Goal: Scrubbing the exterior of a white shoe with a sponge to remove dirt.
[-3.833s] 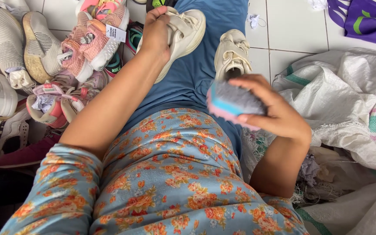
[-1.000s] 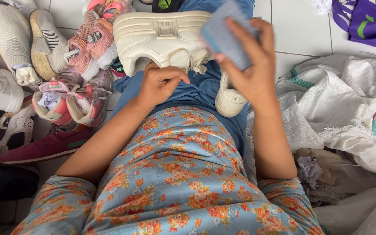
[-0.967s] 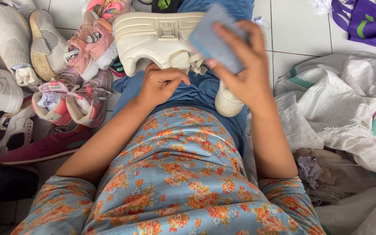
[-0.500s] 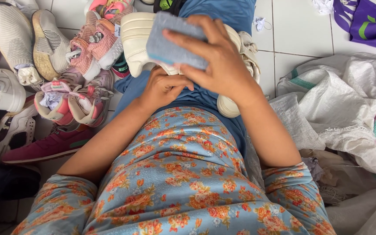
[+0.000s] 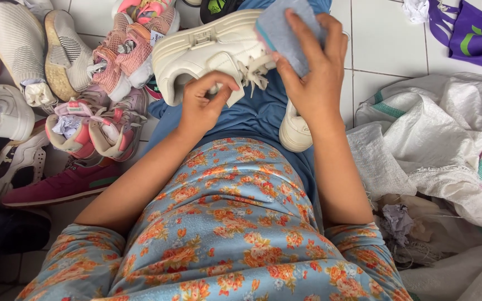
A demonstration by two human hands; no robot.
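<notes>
At the far left, a heap of sneakers [image 5: 57, 83] is spread on the tiled floor [image 5: 375, 50], white and knit pairs at the far edge, pink ones [image 5: 124, 50] toward the middle, and a maroon shoe [image 5: 62, 184] lying nearer. Just right of the heap, a cream chunky sneaker [image 5: 207, 50] is held on its side over the blue-clad lap, sole turned away and laces hanging loose. It is gripped by the left hand [image 5: 202, 106], whose grip is closed on the shoe's tongue and strap from the near side. Further right, a grey-blue sponge pad [image 5: 283, 33] is pressed against the sneaker's right end; the right hand [image 5: 311, 78] has its grip closed around the pad. Below that hand, a second cream sneaker [image 5: 295, 128] rests on the lap. On the right, a white woven sack [image 5: 436, 139] lies crumpled, and a purple bag [image 5: 470, 33] is seen at the far right corner.
</notes>
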